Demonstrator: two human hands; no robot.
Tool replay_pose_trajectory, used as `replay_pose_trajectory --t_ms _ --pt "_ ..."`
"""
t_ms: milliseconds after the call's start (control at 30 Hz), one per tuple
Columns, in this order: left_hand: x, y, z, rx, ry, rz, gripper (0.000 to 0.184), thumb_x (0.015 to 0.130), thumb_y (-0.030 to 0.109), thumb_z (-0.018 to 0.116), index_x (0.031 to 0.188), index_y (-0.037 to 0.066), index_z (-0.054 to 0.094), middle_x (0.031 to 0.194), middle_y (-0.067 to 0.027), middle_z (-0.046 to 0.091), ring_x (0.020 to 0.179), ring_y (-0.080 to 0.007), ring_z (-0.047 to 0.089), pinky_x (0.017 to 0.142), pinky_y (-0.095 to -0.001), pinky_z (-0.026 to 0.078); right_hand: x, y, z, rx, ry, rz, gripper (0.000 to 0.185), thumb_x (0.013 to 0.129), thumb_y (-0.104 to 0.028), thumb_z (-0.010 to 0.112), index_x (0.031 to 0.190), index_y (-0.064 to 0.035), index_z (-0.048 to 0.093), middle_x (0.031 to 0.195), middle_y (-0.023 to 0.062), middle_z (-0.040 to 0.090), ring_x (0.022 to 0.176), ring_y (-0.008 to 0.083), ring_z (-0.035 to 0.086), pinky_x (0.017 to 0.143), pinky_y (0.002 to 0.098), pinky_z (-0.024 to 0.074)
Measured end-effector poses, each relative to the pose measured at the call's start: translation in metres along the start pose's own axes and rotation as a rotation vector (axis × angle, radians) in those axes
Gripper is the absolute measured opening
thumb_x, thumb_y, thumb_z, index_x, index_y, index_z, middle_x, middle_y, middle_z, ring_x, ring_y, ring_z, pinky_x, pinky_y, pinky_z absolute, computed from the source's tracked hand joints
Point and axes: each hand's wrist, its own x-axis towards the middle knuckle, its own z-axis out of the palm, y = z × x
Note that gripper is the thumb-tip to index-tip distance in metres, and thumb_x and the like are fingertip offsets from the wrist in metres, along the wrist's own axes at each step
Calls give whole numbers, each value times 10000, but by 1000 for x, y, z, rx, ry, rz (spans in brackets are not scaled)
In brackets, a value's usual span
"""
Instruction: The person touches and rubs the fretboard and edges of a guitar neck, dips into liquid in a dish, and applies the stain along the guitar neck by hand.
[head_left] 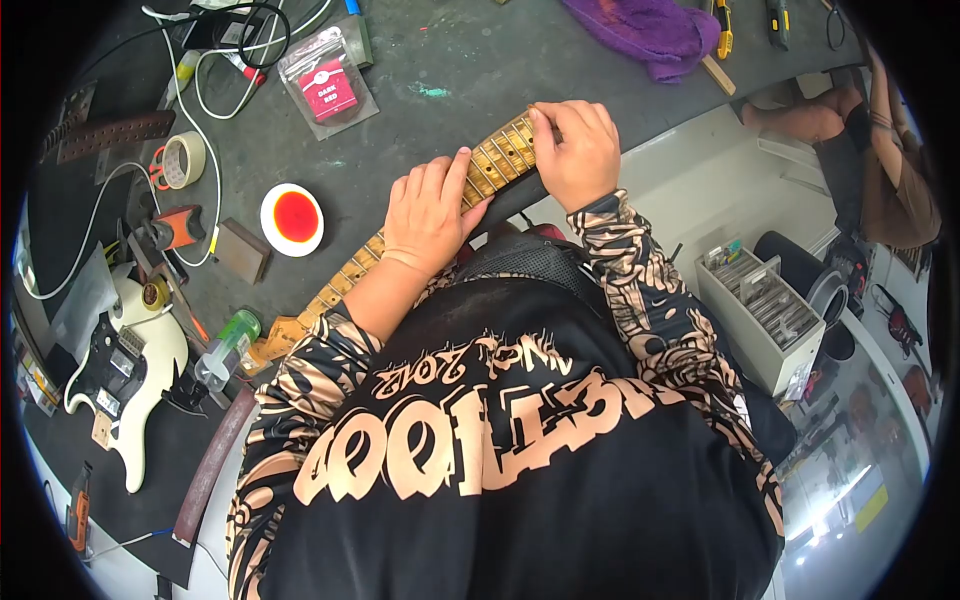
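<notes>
A maple guitar neck (358,268) with dark dots and metal frets lies diagonally in front of me, its headstock (278,338) at the lower left by my sleeve. My left hand (425,215) is wrapped round its middle, fingers over the fretboard and thumb at the near edge. At the upper right end my right hand (582,150) is closed on the neck, thumb against the edge; its fingertips are partly hidden. Left of the neck is a white dish (267,240) of red liquid (295,216). Beyond it rests a pouch (330,92) labelled "DARK RED".
A white guitar body (150,345), a clear bottle (228,350), a tape roll (184,160), a brown block (241,251) and cables crowd the left. A purple cloth (655,38) and a yellow cutter (724,30) lie at the far edge. Another person (900,190) is at right, beyond a box (762,312).
</notes>
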Motion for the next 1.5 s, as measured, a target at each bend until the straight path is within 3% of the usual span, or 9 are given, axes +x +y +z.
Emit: replay_pose_trajectory --t_ms 267,533,733,967,1300,1500 --pt "-2 0 1 9 -9 2 741 819 369 814 1438 79 530 1169 -75 611 1008 -249 599 844 -379 459 -29 5 -22 -46 -5 -15 77 840 -131 776 912 -132 752 849 -6 677 830 236 628 726 389 473" --pt "0 0 0 7 -33 -1 735 821 361 813 1437 75 533 1170 -77 610 1014 -250 598 847 -377 461 -3 -4 -8 -63 -11 3 51 875 -186 740 881 -136 748 843 -6 682 834 245 634 719 402 465" --pt "1 -1 1 -5 -19 8 729 821 360 813 1431 71 538 1164 -75 608 1020 -252 597 851 -382 464 -28 -1 -24 -74 -15 42 59 836 -129 775 890 -127 753 860 -16 690 831 230 627 729 387 470" --pt "2 -3 0 -23 -39 -2 718 817 362 817 1418 68 554 1163 -69 609 1022 -250 598 857 -374 469 7 -2 0 -74 -24 -4 44 875 -188 745 879 -147 761 835 -11 679 827 238 625 718 400 464" --pt "3 -3 0 -58 -6 -1 691 819 360 818 1394 60 577 1150 -74 621 1005 -255 604 842 -376 477 -26 -3 -40 -154 -123 24 57 878 -142 761 916 -99 762 872 26 710 831 258 636 750 386 490" --pt "3 -4 0 -54 0 3 690 815 361 821 1389 63 580 1152 -63 622 998 -250 604 839 -374 479 -8 -12 -22 -95 -63 -48 57 870 -149 768 905 -106 755 869 19 705 835 250 639 751 383 484"
